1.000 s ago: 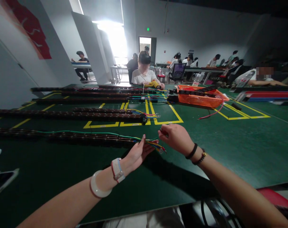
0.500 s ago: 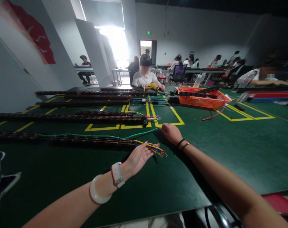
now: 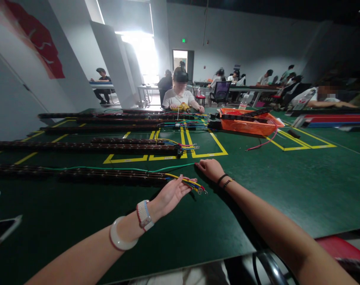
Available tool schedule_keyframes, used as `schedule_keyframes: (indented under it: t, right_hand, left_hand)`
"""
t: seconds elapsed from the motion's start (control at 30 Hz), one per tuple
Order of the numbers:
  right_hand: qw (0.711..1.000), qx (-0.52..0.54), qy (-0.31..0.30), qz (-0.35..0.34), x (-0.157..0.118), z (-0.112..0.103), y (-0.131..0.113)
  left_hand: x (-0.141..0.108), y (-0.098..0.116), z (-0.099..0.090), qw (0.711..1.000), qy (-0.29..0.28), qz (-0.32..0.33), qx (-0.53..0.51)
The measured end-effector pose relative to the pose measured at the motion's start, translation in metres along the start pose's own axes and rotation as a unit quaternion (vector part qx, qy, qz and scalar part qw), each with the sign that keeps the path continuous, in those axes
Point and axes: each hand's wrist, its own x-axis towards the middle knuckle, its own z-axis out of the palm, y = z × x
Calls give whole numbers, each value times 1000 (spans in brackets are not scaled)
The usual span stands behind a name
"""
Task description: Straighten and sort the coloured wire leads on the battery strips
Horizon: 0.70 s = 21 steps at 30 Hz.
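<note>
Head view: a front cable chain (image 3: 79, 175) lay lengthwise on the green table (image 3: 287, 190), entering at the left edge and ending beside the left hand (image 3: 171, 196).
Chain risk: in judgement, a hard pull on the wires could have skewed the chain, since neither hand braced its body.
Chain look: dark, slim and segmented, with brownish lines and regularly spaced pale flecks.
Green wire (image 3: 172, 167): ran along the chain's far side, then parted from the other wires and rose slightly to the right.
Green wire risk: likely slippage or recoil if the pinch, confined to one end, had loosened; its slack could also have snagged on the chain.
Green wire look: thin, smooth and gently bowed; its end was masked by the fingers.
Left hand: palm turned up, fingers extended and close together, thumb set apart at the wires; whether it pressed on them could not be told.
Wire bundle (image 3: 198, 184): yellow, blue and red strands lay at the left fingers, drooping toward bare ring terminals (image 3: 205, 192).
Bundle risk: strands could have crossed or sprung apart, owing to loose support.
Right hand (image 3: 211, 170): fingers curled, thumb and forefinger pinching the green wire's end, well apart from the orange basket (image 3: 248, 131) farther right.
</note>
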Motion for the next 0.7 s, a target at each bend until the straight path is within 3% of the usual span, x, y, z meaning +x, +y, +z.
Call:
schedule_keyframes:
  t: [0.2, 0.3, 0.4, 0.5, 0.7]
  right_hand:
    - [1000, 13, 11, -4, -7, 2, 4]
    - [998, 32, 49, -27, -10, -3, 5]
    - [981, 55, 85, -165, -15, -16, 6]
    - [939, 62, 96, -324, -23, -29, 5]
    - [884, 8, 139, -447, -35, -35, -6]
  left_hand:
    - [0, 0, 0, 1000, -8, 0, 10]
    - [1, -1, -1, 1000, -23, 5, 8]
    - [1, -1, -3, 1000, -20, 8, 3]
    - [1, -2, -2, 1000, 4, 5, 10]
    - [2, -3, -5, 1000, -8, 8, 1]
